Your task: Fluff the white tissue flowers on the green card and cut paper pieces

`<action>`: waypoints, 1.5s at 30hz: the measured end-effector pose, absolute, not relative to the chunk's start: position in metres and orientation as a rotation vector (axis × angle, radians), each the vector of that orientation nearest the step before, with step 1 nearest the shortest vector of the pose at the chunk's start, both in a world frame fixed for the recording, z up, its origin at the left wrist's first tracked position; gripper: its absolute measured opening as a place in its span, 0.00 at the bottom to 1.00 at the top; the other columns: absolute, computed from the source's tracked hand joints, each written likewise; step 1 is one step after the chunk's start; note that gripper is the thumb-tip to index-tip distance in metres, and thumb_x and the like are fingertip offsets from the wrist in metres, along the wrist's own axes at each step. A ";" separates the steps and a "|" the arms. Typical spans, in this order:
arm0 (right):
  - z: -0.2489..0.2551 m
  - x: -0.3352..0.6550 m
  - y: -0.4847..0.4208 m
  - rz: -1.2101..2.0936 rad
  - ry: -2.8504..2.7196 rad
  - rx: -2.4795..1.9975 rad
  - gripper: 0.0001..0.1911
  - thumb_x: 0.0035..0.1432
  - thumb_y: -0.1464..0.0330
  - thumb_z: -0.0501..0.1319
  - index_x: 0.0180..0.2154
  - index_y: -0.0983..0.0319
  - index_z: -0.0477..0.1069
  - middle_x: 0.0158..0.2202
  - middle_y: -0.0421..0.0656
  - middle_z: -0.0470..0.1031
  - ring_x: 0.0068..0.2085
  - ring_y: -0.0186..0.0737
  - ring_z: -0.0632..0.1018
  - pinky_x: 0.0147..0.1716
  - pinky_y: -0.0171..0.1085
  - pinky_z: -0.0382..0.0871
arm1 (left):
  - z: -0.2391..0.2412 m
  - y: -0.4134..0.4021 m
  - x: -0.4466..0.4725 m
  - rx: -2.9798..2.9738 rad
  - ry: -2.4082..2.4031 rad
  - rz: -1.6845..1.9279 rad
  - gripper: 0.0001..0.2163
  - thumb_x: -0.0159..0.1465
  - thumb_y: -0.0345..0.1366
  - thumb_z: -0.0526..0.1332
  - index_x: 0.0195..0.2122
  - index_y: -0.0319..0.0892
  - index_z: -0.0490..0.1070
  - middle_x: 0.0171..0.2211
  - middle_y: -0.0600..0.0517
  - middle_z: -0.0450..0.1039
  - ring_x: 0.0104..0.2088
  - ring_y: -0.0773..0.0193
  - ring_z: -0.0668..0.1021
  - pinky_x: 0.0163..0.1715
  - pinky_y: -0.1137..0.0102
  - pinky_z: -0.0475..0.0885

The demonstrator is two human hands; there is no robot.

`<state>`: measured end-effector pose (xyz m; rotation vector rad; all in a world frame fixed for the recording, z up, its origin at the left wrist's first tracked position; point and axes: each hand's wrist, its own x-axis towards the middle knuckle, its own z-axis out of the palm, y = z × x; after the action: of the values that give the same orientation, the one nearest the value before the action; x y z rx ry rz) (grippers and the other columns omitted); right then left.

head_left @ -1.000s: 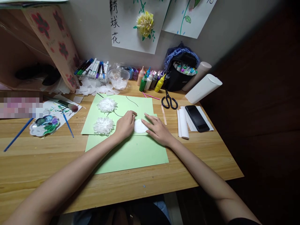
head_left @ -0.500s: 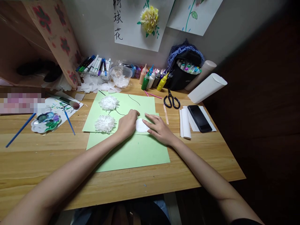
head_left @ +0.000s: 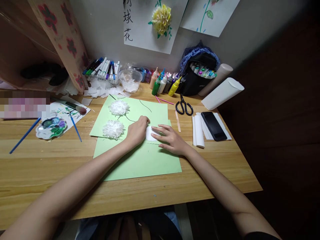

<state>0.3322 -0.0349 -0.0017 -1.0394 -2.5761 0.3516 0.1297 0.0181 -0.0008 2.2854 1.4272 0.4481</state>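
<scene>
Curled left hand [head_left: 137, 131] and flat, open right hand [head_left: 170, 140] press a tissue disc [head_left: 149, 134] onto green paper [head_left: 140, 163]; a sideways slip might tear it.

Light moderate and even. The pale wooden surface [head_left: 125, 196] and the light green paper sheet [head_left: 150, 163] are well exposed, with no glare. I note a soft shadow just right of the left forearm [head_left: 82, 186]. The small white paper round [head_left: 149, 135] is nearly blown out. The right third falls to near black. Wide-angle bending at the edges. Centre sharp. A pixelated block [head_left: 23, 104] sits at the left.
</scene>
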 end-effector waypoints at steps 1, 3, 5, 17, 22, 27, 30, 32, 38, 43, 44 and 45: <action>-0.002 0.332 -0.035 0.344 -2.571 -1.043 0.23 0.65 0.56 0.48 0.58 0.55 0.64 0.63 0.43 0.59 0.62 0.49 0.57 0.58 0.53 0.59 | -0.001 0.018 0.130 2.288 1.426 0.452 0.11 0.67 0.32 0.43 0.44 0.46 0.63 0.43 0.50 0.70 0.39 0.61 0.74 0.31 0.68 0.63; -0.003 0.331 -0.034 0.310 -2.541 -1.110 0.24 0.66 0.56 0.46 0.58 0.56 0.63 0.64 0.44 0.58 0.62 0.49 0.58 0.58 0.54 0.59 | -0.002 0.018 0.130 2.294 1.425 0.455 0.11 0.67 0.32 0.43 0.44 0.46 0.62 0.43 0.50 0.70 0.39 0.61 0.74 0.30 0.68 0.63; -0.003 0.329 -0.034 0.281 -2.521 -1.198 0.25 0.66 0.56 0.46 0.60 0.57 0.61 0.65 0.45 0.56 0.62 0.50 0.58 0.58 0.55 0.58 | -0.003 0.018 0.130 2.307 1.421 0.459 0.11 0.68 0.33 0.42 0.44 0.46 0.62 0.43 0.50 0.70 0.39 0.61 0.74 0.30 0.68 0.62; -0.001 0.329 -0.035 0.330 -2.633 -1.057 0.25 0.64 0.54 0.49 0.59 0.55 0.63 0.65 0.43 0.56 0.64 0.51 0.55 0.59 0.54 0.57 | -0.001 0.018 0.129 2.350 1.392 0.428 0.11 0.68 0.34 0.41 0.43 0.46 0.61 0.43 0.51 0.69 0.38 0.61 0.74 0.29 0.67 0.61; 0.000 0.330 -0.036 0.351 -2.648 -0.968 0.25 0.64 0.53 0.48 0.57 0.56 0.65 0.64 0.43 0.58 0.64 0.49 0.55 0.59 0.53 0.56 | -0.002 0.018 0.128 2.367 1.389 0.431 0.12 0.69 0.34 0.40 0.43 0.46 0.61 0.43 0.51 0.69 0.38 0.62 0.75 0.28 0.67 0.60; -0.002 0.331 -0.036 0.337 -2.622 -0.961 0.25 0.66 0.54 0.44 0.57 0.54 0.65 0.63 0.42 0.59 0.63 0.49 0.57 0.59 0.53 0.57 | -0.003 0.018 0.128 2.384 1.388 0.441 0.12 0.69 0.34 0.40 0.44 0.46 0.61 0.43 0.51 0.69 0.37 0.61 0.74 0.28 0.68 0.60; -0.004 0.329 -0.035 0.268 -2.537 -1.155 0.26 0.67 0.55 0.41 0.60 0.56 0.60 0.64 0.45 0.57 0.63 0.49 0.57 0.58 0.54 0.57 | -0.004 0.018 0.129 2.372 1.396 0.446 0.12 0.69 0.34 0.40 0.44 0.46 0.62 0.43 0.51 0.69 0.38 0.61 0.74 0.29 0.68 0.61; -0.004 0.326 -0.035 0.246 -2.550 -1.212 0.28 0.66 0.54 0.43 0.62 0.58 0.58 0.65 0.46 0.55 0.63 0.50 0.56 0.58 0.54 0.57 | -0.004 0.018 0.129 2.359 1.392 0.461 0.12 0.69 0.34 0.41 0.44 0.46 0.62 0.43 0.51 0.69 0.38 0.61 0.74 0.30 0.68 0.62; 0.001 0.324 -0.037 0.274 -2.705 -0.989 0.29 0.65 0.52 0.46 0.61 0.58 0.59 0.65 0.44 0.56 0.64 0.50 0.54 0.60 0.52 0.55 | -0.003 0.019 0.129 2.324 1.380 0.468 0.12 0.68 0.33 0.42 0.45 0.46 0.62 0.45 0.51 0.70 0.40 0.62 0.74 0.31 0.68 0.63; 0.001 0.326 -0.037 0.276 -2.718 -0.896 0.27 0.65 0.52 0.45 0.58 0.57 0.64 0.64 0.44 0.59 0.64 0.50 0.55 0.59 0.51 0.56 | -0.004 0.020 0.128 2.300 1.392 0.488 0.11 0.68 0.34 0.43 0.45 0.46 0.63 0.45 0.52 0.71 0.39 0.62 0.75 0.31 0.68 0.63; 0.000 0.325 -0.037 0.260 -2.695 -0.923 0.26 0.65 0.53 0.44 0.57 0.57 0.65 0.63 0.44 0.59 0.63 0.50 0.56 0.59 0.51 0.56 | -0.005 0.020 0.128 2.290 1.390 0.489 0.11 0.68 0.34 0.44 0.45 0.46 0.63 0.44 0.52 0.71 0.39 0.62 0.75 0.31 0.68 0.63; -0.002 0.324 -0.037 0.241 -2.661 -0.978 0.26 0.66 0.54 0.43 0.57 0.57 0.65 0.63 0.45 0.59 0.63 0.50 0.56 0.58 0.52 0.56 | -0.005 0.021 0.128 2.279 1.386 0.490 0.11 0.68 0.34 0.44 0.45 0.47 0.63 0.44 0.52 0.71 0.38 0.61 0.75 0.31 0.68 0.63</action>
<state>0.3238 -0.0366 -0.0019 -0.9779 -2.6608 0.2409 0.1278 0.0210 -0.0050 2.2794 1.3861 0.4899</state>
